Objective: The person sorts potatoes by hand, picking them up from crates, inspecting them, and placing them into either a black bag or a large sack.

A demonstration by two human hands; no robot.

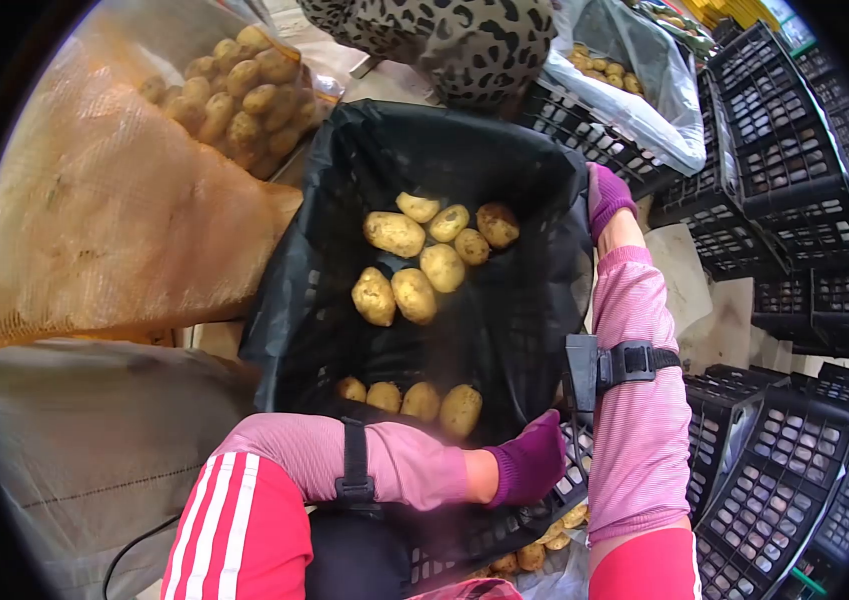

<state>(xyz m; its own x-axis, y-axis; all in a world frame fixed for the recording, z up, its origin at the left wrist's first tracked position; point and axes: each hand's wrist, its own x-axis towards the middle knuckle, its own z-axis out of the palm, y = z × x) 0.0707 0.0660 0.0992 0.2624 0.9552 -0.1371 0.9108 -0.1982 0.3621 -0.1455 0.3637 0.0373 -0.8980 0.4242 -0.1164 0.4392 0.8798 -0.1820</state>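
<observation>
A black crate lined with dark plastic (515, 340) stands in front of me, with several potatoes (443, 268) in its middle and a row of others (421, 402) near its close side. My right hand (610, 197), in a purple glove, is at the crate's far right corner, its fingers bent over the rim and partly hidden. My left hand (535, 462), also gloved in purple, lies at the near right corner against the rim. Its fingertips are hard to make out.
An orange mesh sack (125, 210) with potatoes fills the left, above a grey sack (115, 440). A person in leopard print (445, 40) is beyond the crate. Stacked black crates (775, 130) line the right, near a plastic-lined crate (680, 120). Below me is another potato crate (445, 560).
</observation>
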